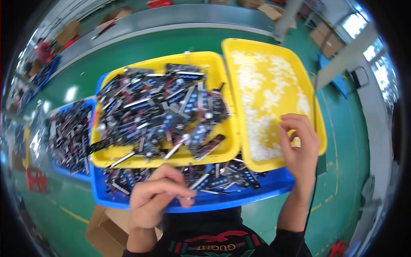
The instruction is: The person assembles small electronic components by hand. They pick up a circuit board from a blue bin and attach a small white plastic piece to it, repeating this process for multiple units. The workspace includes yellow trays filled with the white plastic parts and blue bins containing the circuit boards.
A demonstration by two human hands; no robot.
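Two bare hands work over a stack of plastic trays on a green table (180, 43). Left hand (156, 198), near centre: fingers curled, thumb and fingertips pinched on a thin silver-and-black part (198, 182) that lies over the near edge of the large blue tray (257, 193). Right hand (299, 147), to the right: fingers bent and drawn together, tips down in the small white pieces (267, 92) filling the right yellow tray (231, 77); cannot tell whether a piece is actually gripped. Left yellow tray (141, 160), beside it and touching along the long edge, is heaped with dark blue, black and silver parts (158, 107). Both yellow trays sit on top of the blue tray, which holds more of the same dark parts along its near side. Second blue tray (64, 169), far left, also loaded with dark parts. Cardboard box (105, 225) below the table edge, near left.
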